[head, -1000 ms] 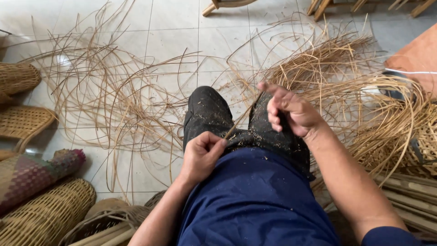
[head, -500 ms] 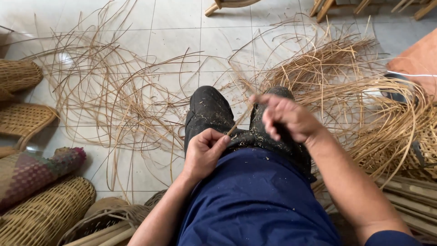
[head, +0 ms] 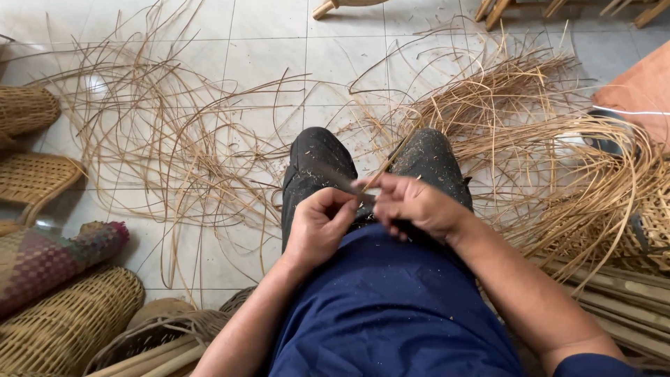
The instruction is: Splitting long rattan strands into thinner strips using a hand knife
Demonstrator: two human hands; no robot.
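Note:
I sit with a dark, dust-flecked cloth [head: 314, 164] over my knees and a blue garment [head: 391, 307] below it. My left hand [head: 317, 227] pinches the near end of a thin rattan strip [head: 391, 157] that runs up and to the right over my right knee. My right hand [head: 415, 207] is pressed close against the left, fingers curled. A dark narrow blade [head: 340, 179] sticks out from it to the left, across the strip where the hands meet. The blade's handle is hidden inside the right fist.
Loose rattan strips [head: 174, 146] sprawl over the white tiled floor, with a denser heap [head: 544, 132] on the right. Woven baskets [head: 66, 324] and a coloured woven roll [head: 49, 258] lie at the left. Bamboo poles [head: 621, 300] lie at lower right, wooden furniture legs [head: 488, 10] at the top.
My right hand has come down and left from over the right knee until it meets the left hand. The blade now shows between them. The left hand has barely moved.

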